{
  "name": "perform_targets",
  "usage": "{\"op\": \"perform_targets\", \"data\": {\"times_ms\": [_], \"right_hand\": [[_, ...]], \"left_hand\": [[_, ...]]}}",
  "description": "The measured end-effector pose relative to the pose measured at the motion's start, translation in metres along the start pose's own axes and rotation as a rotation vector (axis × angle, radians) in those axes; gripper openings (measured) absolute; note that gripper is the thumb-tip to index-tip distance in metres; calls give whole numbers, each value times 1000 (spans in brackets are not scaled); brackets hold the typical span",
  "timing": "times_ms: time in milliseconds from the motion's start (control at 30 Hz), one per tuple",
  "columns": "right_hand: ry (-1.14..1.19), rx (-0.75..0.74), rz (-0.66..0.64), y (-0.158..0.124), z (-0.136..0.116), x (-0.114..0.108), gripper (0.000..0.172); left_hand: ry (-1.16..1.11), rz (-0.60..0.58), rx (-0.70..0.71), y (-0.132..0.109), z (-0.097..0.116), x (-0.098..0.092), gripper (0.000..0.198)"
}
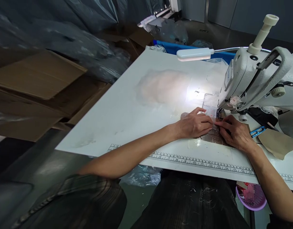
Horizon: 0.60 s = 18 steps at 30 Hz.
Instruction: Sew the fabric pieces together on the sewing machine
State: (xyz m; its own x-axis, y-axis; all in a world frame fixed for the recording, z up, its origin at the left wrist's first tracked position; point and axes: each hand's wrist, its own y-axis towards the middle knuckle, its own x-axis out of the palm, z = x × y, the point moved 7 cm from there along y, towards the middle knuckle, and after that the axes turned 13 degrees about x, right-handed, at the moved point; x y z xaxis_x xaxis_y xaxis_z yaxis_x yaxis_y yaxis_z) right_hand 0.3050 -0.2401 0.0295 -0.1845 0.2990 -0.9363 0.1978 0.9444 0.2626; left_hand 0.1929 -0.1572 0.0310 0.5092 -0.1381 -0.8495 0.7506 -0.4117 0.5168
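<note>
A white sewing machine stands at the right of the white table, its needle area lit by a lamp. Just in front of the needle, a thin, sheer piece of material lies on the table under both hands. My left hand rests on its left part, fingers together and pointing right, pressing it down. My right hand is on its right side, thumb and index finger pinched at the material's edge close to the left fingertips. The exact grip is partly hidden.
Blue thread snips and a brown paper piece lie right of my right hand. A printed ruler runs along the front edge. Cardboard boxes stand at the left, and a purple basket is below the table.
</note>
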Motion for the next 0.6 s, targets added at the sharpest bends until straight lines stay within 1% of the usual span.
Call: {"op": "perform_targets", "data": {"times_ms": [100,200,267,333,433,600], "right_hand": [[56,70,-36,0,3,-1,34],[230,158,-66,-2,10,-4,38],[313,170,-67,-4,12,-7,40],[322,133,-61,-7,10,-9,39],[265,58,-61,-10,3,-9,39],[88,-46,-57,-13,-9,-3,36]], "left_hand": [[-7,-36,20,2,-1,0,28],[19,-79,17,4,0,2,29],[41,-102,22,4,2,4,29],[61,-105,33,4,3,4,30],[69,-89,35,3,3,4,30],[11,-90,-9,2,1,7,30]]}}
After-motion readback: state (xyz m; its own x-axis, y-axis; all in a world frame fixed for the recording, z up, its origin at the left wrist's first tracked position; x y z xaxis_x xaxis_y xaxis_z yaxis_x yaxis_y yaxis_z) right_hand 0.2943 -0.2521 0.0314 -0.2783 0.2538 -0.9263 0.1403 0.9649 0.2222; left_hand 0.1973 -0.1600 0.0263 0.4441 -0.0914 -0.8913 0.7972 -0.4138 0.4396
